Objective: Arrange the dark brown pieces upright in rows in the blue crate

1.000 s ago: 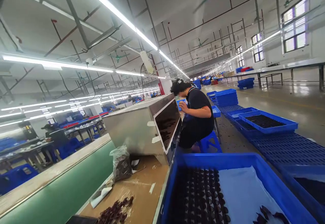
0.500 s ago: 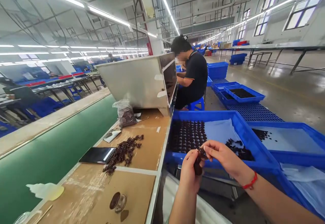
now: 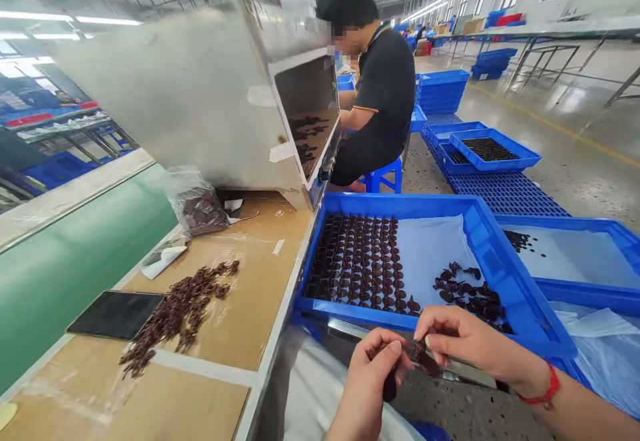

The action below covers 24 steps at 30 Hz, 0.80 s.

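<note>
My left hand (image 3: 367, 384) and my right hand (image 3: 475, 344) meet low in the view, just in front of the tray's near rim. Both pinch a small dark brown piece (image 3: 417, 354), and a dark stem-like part (image 3: 390, 388) sticks down from my left fist. A red cord bracelet (image 3: 543, 388) circles my right wrist. Beyond my hands lies a blue plastic tray (image 3: 440, 204) lined with a pale sheet. Rows of small dark brown pieces (image 3: 357, 261) fill its left half, and a loose heap (image 3: 470, 298) lies at its right.
On the cardboard-covered bench lie a scattered pile of dark pieces (image 3: 180, 311), a black tablet (image 3: 115, 314) and a plastic bag (image 3: 197, 204). A stainless steel cabinet (image 3: 175, 94) stands beyond. A seated co-worker (image 3: 380, 94) is behind it. Another blue tray (image 3: 565, 261) is to the right.
My hands came into view a second ago and now sit lower and slightly further apart. The view has tilted and moved closer over the blue tray.
</note>
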Each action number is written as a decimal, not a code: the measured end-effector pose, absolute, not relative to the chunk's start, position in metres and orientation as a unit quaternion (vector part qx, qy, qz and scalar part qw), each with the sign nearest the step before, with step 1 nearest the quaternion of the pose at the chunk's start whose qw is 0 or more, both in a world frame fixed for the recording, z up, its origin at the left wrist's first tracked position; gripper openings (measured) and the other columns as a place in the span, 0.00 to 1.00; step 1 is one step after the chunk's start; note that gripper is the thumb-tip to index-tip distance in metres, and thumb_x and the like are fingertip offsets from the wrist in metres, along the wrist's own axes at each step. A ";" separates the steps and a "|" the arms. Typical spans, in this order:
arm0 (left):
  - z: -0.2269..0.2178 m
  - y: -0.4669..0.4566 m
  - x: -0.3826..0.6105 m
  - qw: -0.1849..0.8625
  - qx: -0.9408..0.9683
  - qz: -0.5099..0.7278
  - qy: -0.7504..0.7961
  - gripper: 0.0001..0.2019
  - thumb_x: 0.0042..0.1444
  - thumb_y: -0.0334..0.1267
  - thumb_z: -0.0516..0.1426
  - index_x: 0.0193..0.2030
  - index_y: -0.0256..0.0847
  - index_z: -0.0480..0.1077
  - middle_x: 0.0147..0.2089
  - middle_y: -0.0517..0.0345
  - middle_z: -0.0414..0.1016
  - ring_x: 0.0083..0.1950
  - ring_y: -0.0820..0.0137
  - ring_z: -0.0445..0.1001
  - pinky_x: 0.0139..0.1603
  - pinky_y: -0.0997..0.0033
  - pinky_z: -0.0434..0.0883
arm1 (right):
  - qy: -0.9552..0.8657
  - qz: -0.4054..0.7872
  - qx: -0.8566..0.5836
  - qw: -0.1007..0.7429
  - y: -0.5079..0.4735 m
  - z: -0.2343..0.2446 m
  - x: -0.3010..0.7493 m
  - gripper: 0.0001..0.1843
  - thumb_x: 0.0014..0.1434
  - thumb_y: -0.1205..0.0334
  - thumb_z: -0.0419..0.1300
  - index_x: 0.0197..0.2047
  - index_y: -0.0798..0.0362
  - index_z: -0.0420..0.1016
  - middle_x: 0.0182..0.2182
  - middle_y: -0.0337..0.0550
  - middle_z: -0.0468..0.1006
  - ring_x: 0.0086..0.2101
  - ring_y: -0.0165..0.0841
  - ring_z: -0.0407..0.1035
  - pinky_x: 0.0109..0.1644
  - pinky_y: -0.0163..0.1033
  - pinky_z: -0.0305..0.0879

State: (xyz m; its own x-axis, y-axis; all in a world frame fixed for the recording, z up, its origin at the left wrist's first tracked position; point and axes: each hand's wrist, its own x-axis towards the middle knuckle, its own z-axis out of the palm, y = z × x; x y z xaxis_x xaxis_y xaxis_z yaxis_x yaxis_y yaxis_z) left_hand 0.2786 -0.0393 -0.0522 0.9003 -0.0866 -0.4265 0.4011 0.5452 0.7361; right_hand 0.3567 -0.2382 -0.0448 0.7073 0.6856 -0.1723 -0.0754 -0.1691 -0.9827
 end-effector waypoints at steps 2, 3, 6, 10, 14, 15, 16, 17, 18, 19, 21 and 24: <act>-0.058 -0.034 0.286 0.855 0.459 -0.128 0.206 0.18 0.49 0.47 0.70 0.35 0.32 0.75 0.27 0.56 0.72 0.23 0.79 0.60 0.24 0.80 0.50 | -0.195 0.298 -0.710 0.607 -0.259 -0.054 0.386 0.12 0.65 0.53 0.57 0.40 0.54 0.72 0.27 0.39 0.73 0.29 0.32 0.69 0.35 0.36 0.65; -0.062 -0.030 0.288 0.850 0.459 -0.125 0.226 0.18 0.49 0.47 0.70 0.35 0.33 0.75 0.27 0.56 0.72 0.23 0.79 0.59 0.24 0.80 0.50 | -0.180 0.282 -0.722 0.605 -0.269 -0.058 0.403 0.13 0.66 0.51 0.55 0.41 0.53 0.71 0.28 0.40 0.74 0.30 0.32 0.69 0.37 0.36 0.65; -0.074 -0.020 0.290 0.835 0.454 -0.137 0.281 0.19 0.47 0.48 0.71 0.34 0.34 0.76 0.27 0.57 0.72 0.22 0.80 0.59 0.23 0.80 0.50 | -0.151 0.266 -0.767 0.564 -0.290 -0.076 0.448 0.15 0.68 0.49 0.55 0.40 0.53 0.71 0.30 0.40 0.74 0.32 0.32 0.68 0.38 0.36 0.63; -0.087 -0.014 0.287 0.810 0.448 -0.167 0.338 0.19 0.47 0.49 0.71 0.36 0.35 0.76 0.28 0.57 0.72 0.22 0.80 0.59 0.21 0.81 0.48 | -0.159 0.315 -0.807 0.473 -0.293 -0.114 0.480 0.13 0.66 0.52 0.56 0.37 0.53 0.71 0.27 0.40 0.74 0.29 0.33 0.68 0.34 0.37 0.62; -0.092 -0.014 0.291 0.805 0.439 -0.167 0.362 0.18 0.48 0.47 0.70 0.37 0.35 0.76 0.29 0.56 0.72 0.22 0.80 0.59 0.22 0.81 0.48 | -0.181 0.355 -0.831 0.388 -0.284 -0.149 0.494 0.10 0.63 0.57 0.56 0.33 0.53 0.70 0.23 0.38 0.73 0.25 0.32 0.65 0.31 0.37 0.59; -0.093 -0.013 0.292 0.807 0.435 -0.163 0.364 0.18 0.48 0.47 0.70 0.37 0.35 0.76 0.29 0.56 0.72 0.22 0.80 0.59 0.22 0.81 0.48 | -0.192 0.362 -0.834 0.370 -0.282 -0.155 0.497 0.10 0.63 0.57 0.56 0.32 0.53 0.70 0.22 0.37 0.72 0.24 0.31 0.64 0.30 0.37 0.58; -0.093 -0.013 0.293 0.809 0.431 -0.161 0.367 0.18 0.48 0.48 0.70 0.37 0.35 0.76 0.29 0.56 0.72 0.22 0.81 0.59 0.22 0.81 0.48 | -0.203 0.368 -0.836 0.353 -0.280 -0.160 0.501 0.11 0.63 0.57 0.57 0.32 0.53 0.70 0.22 0.36 0.70 0.24 0.30 0.63 0.30 0.36 0.57; -0.094 -0.013 0.293 0.811 0.426 -0.159 0.369 0.18 0.49 0.48 0.70 0.37 0.35 0.76 0.30 0.56 0.72 0.22 0.81 0.59 0.22 0.81 0.48 | -0.214 0.372 -0.838 0.337 -0.278 -0.164 0.505 0.12 0.64 0.56 0.57 0.32 0.54 0.70 0.21 0.35 0.69 0.23 0.30 0.62 0.30 0.35 0.57; -0.094 -0.012 0.294 0.813 0.420 -0.158 0.371 0.17 0.49 0.47 0.70 0.37 0.35 0.76 0.30 0.56 0.72 0.22 0.81 0.59 0.22 0.81 0.48 | -0.222 0.374 -0.841 0.323 -0.277 -0.167 0.509 0.13 0.65 0.55 0.57 0.32 0.54 0.70 0.22 0.35 0.68 0.23 0.30 0.62 0.30 0.35 0.57; -0.095 -0.012 0.294 0.816 0.415 -0.157 0.371 0.17 0.50 0.47 0.70 0.37 0.35 0.76 0.30 0.56 0.72 0.22 0.81 0.60 0.22 0.81 0.48 | -0.229 0.375 -0.844 0.309 -0.275 -0.169 0.512 0.14 0.66 0.54 0.57 0.32 0.55 0.71 0.22 0.35 0.68 0.23 0.29 0.62 0.31 0.35 0.57; -0.096 -0.011 0.294 0.822 0.406 -0.158 0.366 0.15 0.52 0.46 0.69 0.38 0.36 0.76 0.31 0.56 0.72 0.22 0.81 0.60 0.22 0.80 0.49 | -0.239 0.373 -0.850 0.285 -0.273 -0.173 0.517 0.16 0.68 0.53 0.56 0.33 0.55 0.71 0.23 0.35 0.68 0.24 0.30 0.62 0.32 0.36 0.59; -0.101 -0.009 0.293 0.829 0.400 -0.166 0.355 0.15 0.54 0.46 0.67 0.39 0.36 0.76 0.31 0.56 0.72 0.23 0.80 0.60 0.22 0.80 0.49 | -0.250 0.374 -0.855 0.258 -0.270 -0.179 0.518 0.16 0.70 0.54 0.55 0.33 0.55 0.71 0.23 0.34 0.68 0.24 0.29 0.63 0.33 0.36 0.60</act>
